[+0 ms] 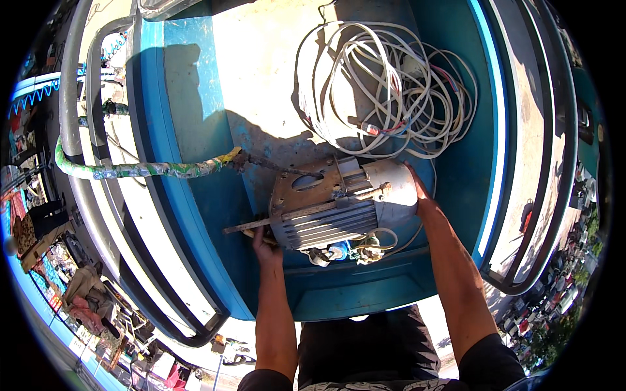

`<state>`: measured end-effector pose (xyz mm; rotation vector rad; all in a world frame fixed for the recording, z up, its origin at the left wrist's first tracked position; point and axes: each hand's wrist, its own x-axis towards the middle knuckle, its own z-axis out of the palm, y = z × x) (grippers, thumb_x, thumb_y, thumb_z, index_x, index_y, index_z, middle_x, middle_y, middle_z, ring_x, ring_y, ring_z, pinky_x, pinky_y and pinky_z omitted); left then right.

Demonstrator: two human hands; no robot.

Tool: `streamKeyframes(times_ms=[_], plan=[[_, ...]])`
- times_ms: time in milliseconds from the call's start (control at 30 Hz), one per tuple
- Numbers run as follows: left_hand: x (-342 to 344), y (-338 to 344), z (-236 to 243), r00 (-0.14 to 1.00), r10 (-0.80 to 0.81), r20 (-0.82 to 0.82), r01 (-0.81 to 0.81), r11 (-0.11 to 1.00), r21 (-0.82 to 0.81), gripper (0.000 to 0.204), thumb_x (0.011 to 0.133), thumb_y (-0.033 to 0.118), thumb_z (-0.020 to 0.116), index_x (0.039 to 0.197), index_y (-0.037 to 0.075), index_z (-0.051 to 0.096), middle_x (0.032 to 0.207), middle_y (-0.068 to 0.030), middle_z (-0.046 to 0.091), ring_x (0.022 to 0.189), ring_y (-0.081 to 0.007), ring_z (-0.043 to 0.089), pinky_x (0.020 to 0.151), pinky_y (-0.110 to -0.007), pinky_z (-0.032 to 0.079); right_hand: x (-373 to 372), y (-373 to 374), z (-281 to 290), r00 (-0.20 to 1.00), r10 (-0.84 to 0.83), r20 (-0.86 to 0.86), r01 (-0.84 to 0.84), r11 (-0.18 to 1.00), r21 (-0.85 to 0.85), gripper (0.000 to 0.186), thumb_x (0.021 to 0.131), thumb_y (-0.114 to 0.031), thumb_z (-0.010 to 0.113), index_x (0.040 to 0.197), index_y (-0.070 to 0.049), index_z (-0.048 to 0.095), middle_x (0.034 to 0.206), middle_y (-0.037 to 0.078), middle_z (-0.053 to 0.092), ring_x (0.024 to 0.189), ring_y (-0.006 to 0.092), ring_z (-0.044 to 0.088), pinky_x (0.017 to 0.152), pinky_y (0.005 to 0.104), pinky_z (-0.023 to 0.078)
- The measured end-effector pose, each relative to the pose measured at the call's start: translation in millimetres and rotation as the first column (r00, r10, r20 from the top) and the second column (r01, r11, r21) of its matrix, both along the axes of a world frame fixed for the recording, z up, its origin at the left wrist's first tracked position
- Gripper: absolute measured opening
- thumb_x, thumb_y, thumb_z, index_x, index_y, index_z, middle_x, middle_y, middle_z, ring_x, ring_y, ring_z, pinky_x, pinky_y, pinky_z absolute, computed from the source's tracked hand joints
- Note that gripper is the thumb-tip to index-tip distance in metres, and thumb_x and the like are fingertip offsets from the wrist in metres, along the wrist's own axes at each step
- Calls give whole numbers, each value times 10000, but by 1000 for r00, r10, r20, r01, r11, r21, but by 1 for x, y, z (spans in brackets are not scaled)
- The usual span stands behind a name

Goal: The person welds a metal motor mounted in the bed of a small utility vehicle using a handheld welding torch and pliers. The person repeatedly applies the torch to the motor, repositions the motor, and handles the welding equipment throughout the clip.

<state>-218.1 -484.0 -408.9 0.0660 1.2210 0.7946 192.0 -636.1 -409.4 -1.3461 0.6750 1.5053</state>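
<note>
A finned grey electric motor point(336, 225) with a rusty mounting plate lies on its side in the near part of a blue truck bed point(345, 293). My left hand point(264, 244) grips its left end, low by the shaft, with the fingers partly hidden. Around the motor's right end cap wraps my right hand point(420, 186), its fingertips out of sight behind the housing. A rusty rod point(287, 214) runs along the motor and sticks out past its left end. Loose wires and a blue cylindrical part point(338, 250) hang at its near side.
Beyond the motor lies a tangled coil of white cable point(385, 85). A tape-wrapped bar point(150, 171) reaches over the left wall toward the motor. Metal side rails point(548, 130) flank the bed. Assorted goods point(85, 293) cover the ground at left.
</note>
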Motion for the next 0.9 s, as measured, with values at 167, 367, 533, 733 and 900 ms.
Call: streamKeyframes(times_ms=[167,367,533,733,900], plan=[[10,6,11,989,-19,-145,7,997,-81,313,967,265,558,1224,96,614,1208,-61,639,1143,-238,583,1001,-407,452,-1,3,13,999,43,11,-42,998,-56,652,931,-626,506,1268,-77,602,1164,91,681,1001,220,642,885,361,504],[11,9,18,986,-55,-159,43,996,-79,316,969,261,560,1252,125,597,1207,-48,635,1146,-227,579,1013,-391,438,-5,6,25,1000,12,-21,-13,997,-78,648,927,-617,519,1284,-82,594,1187,83,672,1005,220,641,886,358,502],[-11,10,6,982,-103,-160,99,995,-33,411,941,242,596,1326,105,549,1235,-32,618,1140,-191,573,976,-386,430,-7,-22,-4,998,-7,68,11,998,-58,593,944,-563,533,1270,-73,599,1171,65,674,997,214,647,876,368,511],[-8,13,15,983,-157,-99,167,980,104,518,902,228,613,1384,77,499,1340,-58,571,1259,-223,508,1068,-393,378,-21,-48,3,995,-13,97,19,998,-56,496,954,-442,570,1266,-57,594,1147,66,675,989,176,652,852,341,531],[-11,20,7,982,-183,43,175,973,149,558,847,194,632,1372,57,500,1338,-76,568,1253,-235,513,1069,-390,387,-27,-43,13,990,4,140,-2,1000,-11,450,951,-380,582,1252,-46,598,1135,77,679,977,181,660,845,329,540]])
